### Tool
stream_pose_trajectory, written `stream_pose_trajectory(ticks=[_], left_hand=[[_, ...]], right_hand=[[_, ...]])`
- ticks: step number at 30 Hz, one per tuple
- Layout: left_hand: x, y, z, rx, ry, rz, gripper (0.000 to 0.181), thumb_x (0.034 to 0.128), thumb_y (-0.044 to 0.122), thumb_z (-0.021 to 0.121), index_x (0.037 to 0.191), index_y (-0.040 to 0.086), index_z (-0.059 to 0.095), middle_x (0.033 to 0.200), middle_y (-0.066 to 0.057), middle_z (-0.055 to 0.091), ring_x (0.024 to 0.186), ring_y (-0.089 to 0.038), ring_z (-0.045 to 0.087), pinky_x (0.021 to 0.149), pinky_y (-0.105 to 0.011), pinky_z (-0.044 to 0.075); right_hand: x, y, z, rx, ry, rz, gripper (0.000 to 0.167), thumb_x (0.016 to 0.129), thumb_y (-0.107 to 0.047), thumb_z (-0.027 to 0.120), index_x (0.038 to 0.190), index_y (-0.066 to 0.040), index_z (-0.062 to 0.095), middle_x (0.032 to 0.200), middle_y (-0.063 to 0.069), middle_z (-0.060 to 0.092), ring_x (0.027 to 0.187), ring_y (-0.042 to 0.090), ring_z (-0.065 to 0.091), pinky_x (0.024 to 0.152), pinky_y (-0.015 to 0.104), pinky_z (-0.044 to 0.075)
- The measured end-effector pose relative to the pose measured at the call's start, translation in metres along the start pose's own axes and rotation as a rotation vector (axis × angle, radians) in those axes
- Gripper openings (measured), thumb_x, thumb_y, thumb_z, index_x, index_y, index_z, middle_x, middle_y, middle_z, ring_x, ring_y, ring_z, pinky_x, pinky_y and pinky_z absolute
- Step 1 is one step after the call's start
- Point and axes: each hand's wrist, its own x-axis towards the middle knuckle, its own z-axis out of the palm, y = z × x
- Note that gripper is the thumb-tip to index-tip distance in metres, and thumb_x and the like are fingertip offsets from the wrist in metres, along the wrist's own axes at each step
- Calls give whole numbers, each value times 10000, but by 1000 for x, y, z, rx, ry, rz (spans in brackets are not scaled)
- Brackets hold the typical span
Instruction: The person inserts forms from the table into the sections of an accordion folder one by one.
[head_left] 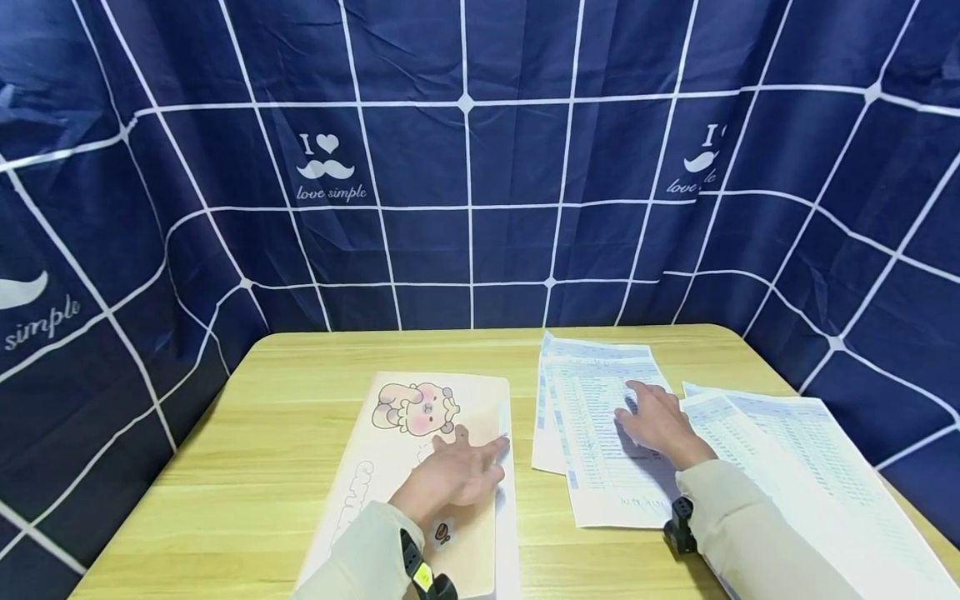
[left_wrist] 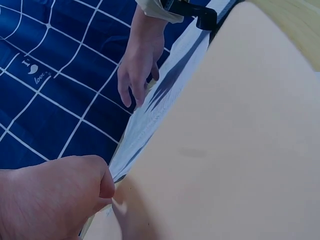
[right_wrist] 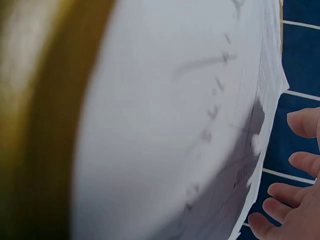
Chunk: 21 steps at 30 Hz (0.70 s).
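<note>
A cream folder-like book (head_left: pixel 401 492) with a cartoon animal on its cover lies closed on the table, a white strip showing along its right edge. My left hand (head_left: pixel 454 473) rests on the cover with fingers spread, one fingertip at that right edge. In the left wrist view this hand (left_wrist: pixel 55 197) is at the cover's edge, its fingertips mostly hidden. To the right, printed sheets (head_left: pixel 600 467) with tables and handwriting at the bottom lie overlapped. Over them is my right hand (head_left: pixel 658 423), fingers extended and apart. The right wrist view shows this hand (right_wrist: pixel 295 195) holding nothing.
More printed sheets (head_left: pixel 817 475) lie overlapped at the right side of the wooden table (head_left: pixel 262 467). A dark blue curtain (head_left: pixel 510 167) with white lines surrounds the table's back and sides. Each wrist wears a dark strapped camera.
</note>
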Motion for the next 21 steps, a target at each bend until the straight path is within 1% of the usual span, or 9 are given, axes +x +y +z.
stream_pose_trajectory(ticks=[2,3,7,9,11,16,21], left_hand=[[0,0,-1,16,-7,15,525,934,412,307,1450,330,355,1484,-270,283,1323,-559,222,984,-680,286],[0,0,-1,20,-9,17,521,936,412,303,1446,327,364,1485,-266,284,1321,-561,225,983,-676,292],[0,-1,-2,4,-16,6,516,940,422,305,1443,322,372,1500,-267,248,1313,-571,227,940,-689,328],[-1,-1,-2,-18,-12,-11,518,940,435,310,1446,330,361,1506,-279,217,1294,-595,234,888,-700,362],[-1,-2,-2,-33,-6,-21,523,938,447,314,1448,338,349,1508,-275,216,1294,-592,238,874,-702,369],[-2,0,0,-12,29,-26,531,930,481,341,1442,340,353,1482,-277,281,1283,-585,275,854,-684,398],[-5,1,3,18,72,-39,601,883,601,426,1421,340,369,1446,-294,325,1254,-582,326,754,-690,437]], right_hand=[[0,3,-2,0,6,-6,640,912,-283,514,1423,41,306,1391,352,308,1254,543,263,975,664,279],[0,4,-3,1,6,-9,640,914,-282,511,1423,44,303,1390,356,305,1252,547,260,972,667,278],[-1,10,-5,-6,3,-12,639,914,-280,501,1417,60,300,1380,363,307,1241,549,269,970,666,277],[-1,13,-6,-11,1,-2,640,913,-281,502,1413,64,301,1370,364,314,1236,547,278,969,664,281],[-1,16,-7,-20,2,12,639,912,-280,500,1410,68,302,1362,366,320,1234,546,288,971,659,286],[-1,24,-10,-32,-2,28,643,914,-286,496,1406,79,301,1362,381,307,1226,563,283,973,660,281],[-4,34,-15,-42,7,21,646,905,-285,499,1386,106,313,1320,398,334,1183,573,315,951,657,303]])
